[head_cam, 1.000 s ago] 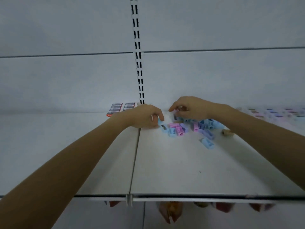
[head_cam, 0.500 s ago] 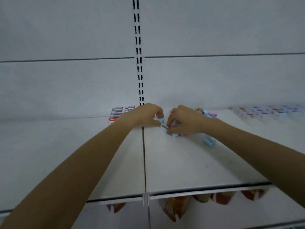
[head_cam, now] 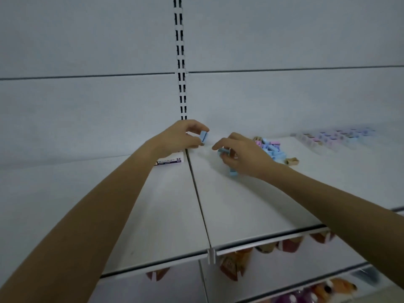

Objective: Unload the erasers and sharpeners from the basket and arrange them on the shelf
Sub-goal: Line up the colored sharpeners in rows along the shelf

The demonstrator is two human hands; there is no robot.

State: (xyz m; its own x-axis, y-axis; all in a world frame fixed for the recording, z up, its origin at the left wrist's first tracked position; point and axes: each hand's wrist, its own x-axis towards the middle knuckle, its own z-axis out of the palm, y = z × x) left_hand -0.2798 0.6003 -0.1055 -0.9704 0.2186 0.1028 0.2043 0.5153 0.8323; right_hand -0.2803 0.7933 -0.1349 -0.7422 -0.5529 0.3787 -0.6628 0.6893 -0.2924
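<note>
Beneath the front lip of the white shelf (head_cam: pixel 153 215), blurred orange and brown packets (head_cam: pixel 231 265) sit on the lower tiers. Two bare forearms rise from the bottom corners and meet near the back of the shelf, one on each side of the seam between its two boards. A loose blue sharpener (head_cam: pixel 233 172) lies on the right board, just under the heel of the right hand (head_cam: pixel 242 156). That hand is knuckles-up with fingers curled, pinching a second blue sharpener (head_cam: pixel 224 151) flat between thumb and fingertips, close above the board. Left of the seam and partly covered by the left wrist lies a white eraser box (head_cam: pixel 169 162). Its label reads "24"; the rest of the print is too small to make out. The left hand (head_cam: pixel 179 136) is raised off the shelf, and its thumb and forefinger grip a pale-blue sharpener (head_cam: pixel 204 136) stood on end. Beyond the right hand is a heap of sharpeners (head_cam: pixel 271 147) in pale blue and pink, with a tan sharpener (head_cam: pixel 291 161) at its near right edge. Farther right, rows of small pastel items (head_cam: pixel 334 136) line the back, too blurred to identify. A slotted upright (head_cam: pixel 180 62) climbs the grey back panel above the left hand.
</note>
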